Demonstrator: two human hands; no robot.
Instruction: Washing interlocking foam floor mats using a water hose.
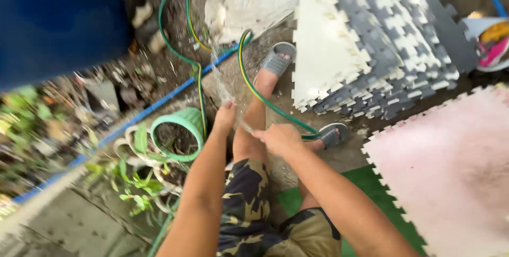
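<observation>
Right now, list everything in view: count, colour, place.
Garden hose: one, green with yellow stripe, looping from top to the right hand.
Foam puzzle mats, stacked: several, cream and grey, upper right.
Pink foam mat: one, right.
Green plastic pot: one, centre left.
Blue pipe: one, across the ground, left.
White sack: one, top.
Grey sandals: two, on the feet.
Left hand: in the water spray.
Right hand: gripping the hose.
</observation>
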